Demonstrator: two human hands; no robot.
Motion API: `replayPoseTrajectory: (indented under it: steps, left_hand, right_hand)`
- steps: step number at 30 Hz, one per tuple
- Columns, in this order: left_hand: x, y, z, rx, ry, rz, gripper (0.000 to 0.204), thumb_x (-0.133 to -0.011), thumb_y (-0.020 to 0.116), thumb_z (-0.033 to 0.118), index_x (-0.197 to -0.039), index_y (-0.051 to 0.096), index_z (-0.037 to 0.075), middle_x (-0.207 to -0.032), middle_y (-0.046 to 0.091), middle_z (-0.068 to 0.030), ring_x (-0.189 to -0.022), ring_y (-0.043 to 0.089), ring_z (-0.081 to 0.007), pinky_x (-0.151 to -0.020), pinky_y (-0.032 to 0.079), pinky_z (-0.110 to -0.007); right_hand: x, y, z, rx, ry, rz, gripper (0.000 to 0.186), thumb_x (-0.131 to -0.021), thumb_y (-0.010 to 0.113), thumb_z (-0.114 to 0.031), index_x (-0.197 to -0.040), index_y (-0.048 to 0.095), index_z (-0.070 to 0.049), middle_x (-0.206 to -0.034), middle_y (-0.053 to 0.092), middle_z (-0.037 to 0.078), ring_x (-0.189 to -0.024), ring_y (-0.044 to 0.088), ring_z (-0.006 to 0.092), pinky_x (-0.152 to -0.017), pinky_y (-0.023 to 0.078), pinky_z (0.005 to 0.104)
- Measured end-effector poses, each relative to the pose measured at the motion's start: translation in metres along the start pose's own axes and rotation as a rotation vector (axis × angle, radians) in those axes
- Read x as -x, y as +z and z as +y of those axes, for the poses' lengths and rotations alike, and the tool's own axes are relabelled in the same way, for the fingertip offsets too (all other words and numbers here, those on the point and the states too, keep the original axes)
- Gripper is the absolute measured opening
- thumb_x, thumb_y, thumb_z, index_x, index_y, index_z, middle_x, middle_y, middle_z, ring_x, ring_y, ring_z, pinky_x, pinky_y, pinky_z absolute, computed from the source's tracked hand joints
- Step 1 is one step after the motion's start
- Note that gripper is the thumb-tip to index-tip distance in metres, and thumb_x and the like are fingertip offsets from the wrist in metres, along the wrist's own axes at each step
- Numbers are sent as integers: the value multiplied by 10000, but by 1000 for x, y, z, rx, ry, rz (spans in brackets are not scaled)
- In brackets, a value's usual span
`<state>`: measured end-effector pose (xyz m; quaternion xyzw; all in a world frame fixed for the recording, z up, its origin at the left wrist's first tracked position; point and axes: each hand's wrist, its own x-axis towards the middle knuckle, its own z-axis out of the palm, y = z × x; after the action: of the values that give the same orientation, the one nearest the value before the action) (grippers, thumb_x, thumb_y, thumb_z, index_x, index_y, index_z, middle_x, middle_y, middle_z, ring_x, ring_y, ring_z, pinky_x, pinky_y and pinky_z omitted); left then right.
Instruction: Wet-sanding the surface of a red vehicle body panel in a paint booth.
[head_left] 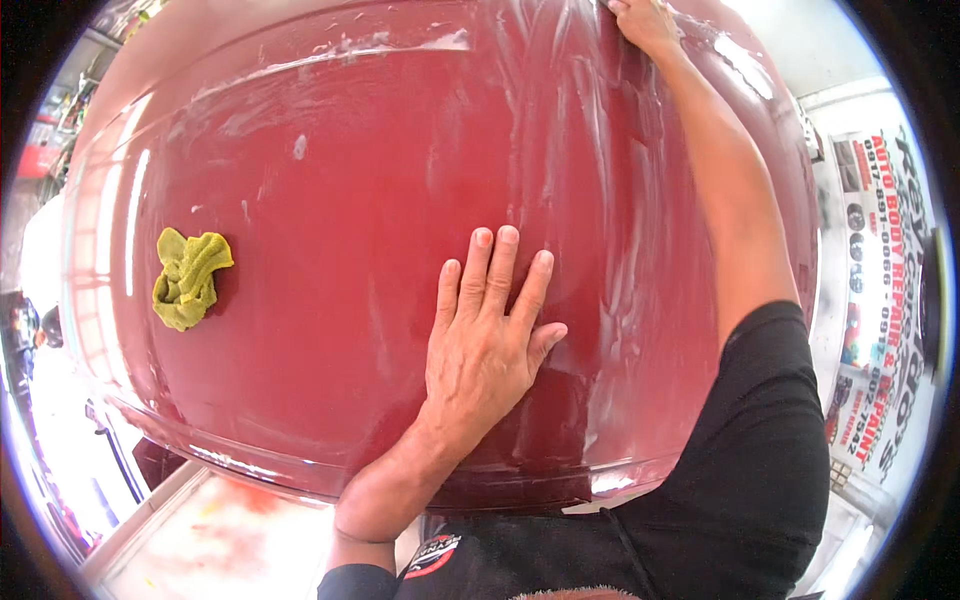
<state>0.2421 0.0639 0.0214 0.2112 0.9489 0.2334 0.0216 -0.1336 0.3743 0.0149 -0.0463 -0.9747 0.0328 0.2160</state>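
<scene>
A large glossy red car panel (330,200) spreads beneath me, smeared with whitish streaks toward its top and right. My left hand (483,350) lies flat on the middle of it, fingers apart and holding nothing. Reaching to the far top edge of the view, my right hand (648,25) has curled fingers against the streaked surface; whatever they might hold is hidden by the frame's edge. A crumpled yellow-green cloth (188,280) rests on the left part of the panel, away from both hands.
A banner with printed lettering (880,300) stands beyond the panel's right side. At the left rim are cluttered shop items (45,140) in glare. Below the panel's lower-left edge is a pale surface (230,530) with orange stains.
</scene>
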Motion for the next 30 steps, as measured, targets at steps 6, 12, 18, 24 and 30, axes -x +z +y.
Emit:
replayPoseTrajectory:
  steps: [6, 12, 18, 24, 30]
  left_hand:
    - [8, -1, -2, -9, -25, -4, 653, -1003, 573, 507, -1550, 479, 164, -1677, 280, -203, -1578, 192, -385, -1242, 202, -570]
    - [4, 5, 7, 66, 43, 15, 658, -1000, 577, 503, -1551, 474, 158, -1676, 275, -210, -1573, 195, -399, -1236, 211, -583]
    - [8, 2, -4, -4, -2, 7, 643, -1016, 554, 506, -1554, 471, 165, -1682, 280, -183, -1577, 203, -370, -1255, 179, -547]
    - [7, 1, 1, -43, -23, -22, 647, -1026, 520, 535, -1558, 473, 171, -1694, 259, -177, -1582, 191, -369, -1257, 172, -547]
    - [5, -4, 3, -33, 22, 5, 642, -1010, 545, 521, -1541, 493, 164, -1678, 288, -185, -1571, 216, -378, -1236, 226, -562]
  right_hand:
    - [88, -16, 39, -283, -279, -82, 386, -993, 602, -387, -1304, 716, -190, -1199, 703, 234, -1155, 657, 420, -991, 507, 506]
    - [-14, 5, 77, 143, -109, -49, 433, -997, 585, -433, -1320, 704, -172, -1249, 701, 192, -1183, 651, 403, -1039, 485, 482]
    - [105, -28, 32, -144, -196, -162, 386, -1008, 605, -342, -1368, 681, -222, -1238, 679, 228, -1117, 649, 435, -973, 519, 504]
    - [137, -49, 72, -237, -311, -65, 374, -1003, 628, -319, -1348, 693, -192, -1226, 690, 187, -1071, 653, 413, -978, 516, 478]
    - [19, -1, 87, 14, -129, 53, 364, -996, 634, -357, -1283, 728, -155, -1152, 729, 193, -1090, 691, 374, -937, 530, 442]
